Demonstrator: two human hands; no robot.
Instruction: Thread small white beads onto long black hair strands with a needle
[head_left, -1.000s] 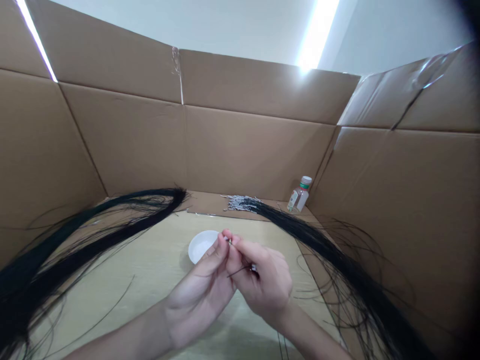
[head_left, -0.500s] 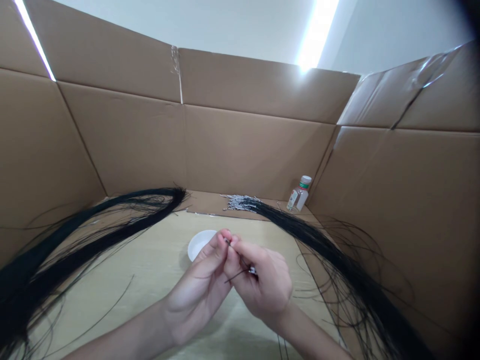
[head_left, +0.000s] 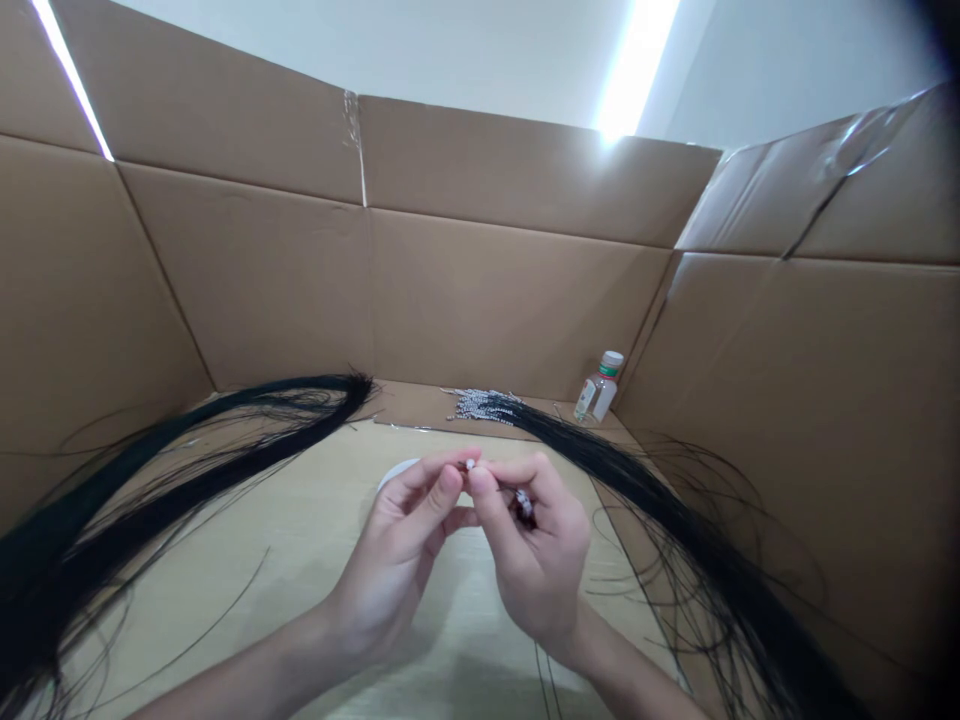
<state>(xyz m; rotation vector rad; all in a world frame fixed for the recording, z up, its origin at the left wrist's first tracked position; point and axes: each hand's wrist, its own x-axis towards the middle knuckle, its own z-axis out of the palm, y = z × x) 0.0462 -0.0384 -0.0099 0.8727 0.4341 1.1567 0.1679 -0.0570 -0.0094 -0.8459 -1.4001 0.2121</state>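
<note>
My two hands meet fingertip to fingertip above the table. My left hand (head_left: 401, 540) is closed in a pinch on a thin dark cord (head_left: 461, 467). A small whitish bead (head_left: 470, 465) shows between the fingertips of both hands, gripped by the thumb and forefinger of my right hand (head_left: 544, 550). More whitish beads (head_left: 523, 500) on dark cord lie in the curl of my right fingers. Two dark cord ends (head_left: 546, 680) hang below that hand. How the bead sits on the cord is too small to tell.
Behind my left hand is a white dish (head_left: 394, 472), mostly hidden. A bundle of black cords (head_left: 300, 440) lies left; another (head_left: 637, 490), with beaded ends (head_left: 484, 404), runs down the right. A clear bottle (head_left: 598, 390) stands in the back corner. Cardboard walls (head_left: 510, 300) surround the table.
Both hands have turned and their fingertips have risen slightly. The bead between the fingertips now shows. My left hand covers more of the dish, and the beads in my right hand are more visible.
</note>
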